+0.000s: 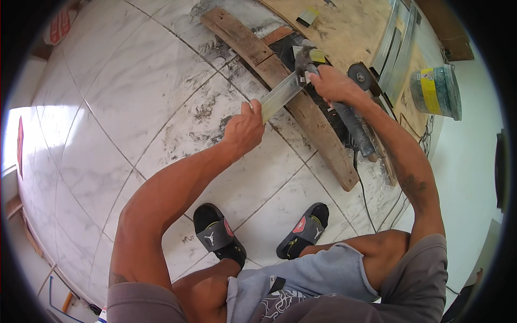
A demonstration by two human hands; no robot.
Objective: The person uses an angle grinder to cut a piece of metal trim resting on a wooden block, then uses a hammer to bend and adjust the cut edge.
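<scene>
My left hand (245, 128) is closed around the near end of a short silvery metal channel (281, 98). The channel slants up to the right, across a worn wooden plank (318, 132). At its far end, my right hand (336, 85) grips a hammer close to its head. The dark hammer head (305, 56) is at the channel's tip; whether they touch I cannot tell. Behind my right hand the thick dark handle (353, 129) runs back toward me. Part of the hammer is hidden by my fingers.
A dark round disc (360, 76) lies right of my right hand. Long metal channels (396, 48) rest on a wooden board (344, 32), with a short offcut (308, 17). A greenish bucket (437, 92) stands far right. A black cable (363, 188) crosses the dusty tiles (177, 118).
</scene>
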